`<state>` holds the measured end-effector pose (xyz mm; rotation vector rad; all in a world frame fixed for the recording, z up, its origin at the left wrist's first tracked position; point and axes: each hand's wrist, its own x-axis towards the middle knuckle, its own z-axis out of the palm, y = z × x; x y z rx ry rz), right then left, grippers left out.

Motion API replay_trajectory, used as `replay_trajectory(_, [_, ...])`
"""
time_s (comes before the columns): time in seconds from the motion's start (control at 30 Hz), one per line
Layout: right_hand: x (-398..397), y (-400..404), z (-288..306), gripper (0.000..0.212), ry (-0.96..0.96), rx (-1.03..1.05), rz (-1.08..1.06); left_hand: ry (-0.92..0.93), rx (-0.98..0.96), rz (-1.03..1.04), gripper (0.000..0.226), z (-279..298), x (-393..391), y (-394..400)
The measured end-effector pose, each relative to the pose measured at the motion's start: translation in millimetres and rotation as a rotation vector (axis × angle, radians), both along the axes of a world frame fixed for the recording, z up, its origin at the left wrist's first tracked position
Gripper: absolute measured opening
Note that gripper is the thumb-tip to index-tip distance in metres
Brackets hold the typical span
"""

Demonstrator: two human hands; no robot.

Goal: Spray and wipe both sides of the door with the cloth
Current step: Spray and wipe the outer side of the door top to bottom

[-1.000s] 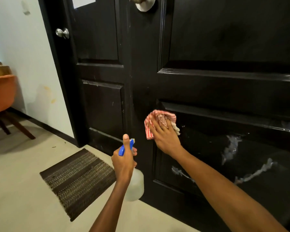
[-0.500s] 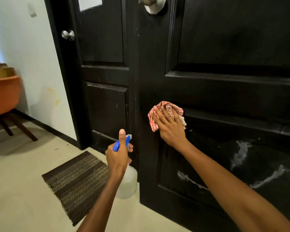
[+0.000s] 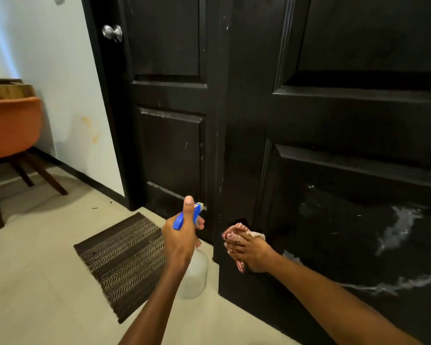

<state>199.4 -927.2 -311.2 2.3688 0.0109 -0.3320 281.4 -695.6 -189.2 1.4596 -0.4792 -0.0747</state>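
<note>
A black panelled door [image 3: 346, 120] fills the right of the view, with white foamy streaks [image 3: 393, 230] on its lower panel. My right hand [image 3: 251, 252] presses a red-and-white checked cloth [image 3: 232, 232] against the door's lower left edge, fingers spread over the cloth. My left hand [image 3: 179, 240] grips a clear spray bottle [image 3: 194, 277] by its blue trigger head [image 3: 184, 217], thumb up, just left of the door's edge. The bottle's nozzle points at the door.
A second black door [image 3: 169, 100] with a silver knob [image 3: 112, 33] stands behind, to the left. A striped dark doormat [image 3: 120, 257] lies on the pale floor. An orange chair [image 3: 8, 130] on wooden legs stands at the far left by the white wall.
My right hand has slid the cloth down the door's left edge from the middle rail to near the bottom. The left hand with the bottle stayed close by; my view has dropped lower.
</note>
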Motion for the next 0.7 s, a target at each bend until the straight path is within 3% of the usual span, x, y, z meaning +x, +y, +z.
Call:
replay_trajectory(0.07, [-13.1, -3.5, -6.1, 0.065, 0.051, -0.024, 0.012, 0.018, -0.015, -0.002, 0.068, -7.6, 4.7, 9.3])
replay_trajectory(0.13, [-17.4, -7.8, 9.7, 0.066, -0.045, -0.079, 0.030, 0.017, 0.004, -0.011, 0.072, -15.2, 10.2, 16.9])
replay_trajectory(0.3, [7.2, -10.4, 105.5, 0.076, -0.695, -0.010, 0.024, -0.027, 0.086, -0.061, 0.071, -29.0, 9.0, 17.5])
replay_trajectory(0.4, [22.3, -1.1, 136.7, 0.074, -0.897, 0.004, 0.000, 0.019, 0.090, -0.084, 0.071, -32.7, 11.0, 9.6])
replay_trajectory(0.57, [33.2, 1.1, 62.8, 0.075, -0.963, 0.079, -0.030, 0.089, 0.087, -0.151, 0.066, -50.5, 23.3, -10.5])
replay_trajectory(0.7, [36.9, -4.4, -65.4, 0.076, -0.736, 0.119, -0.024, 0.071, 0.118, -0.170, 0.063, -101.7, 32.0, -17.6])
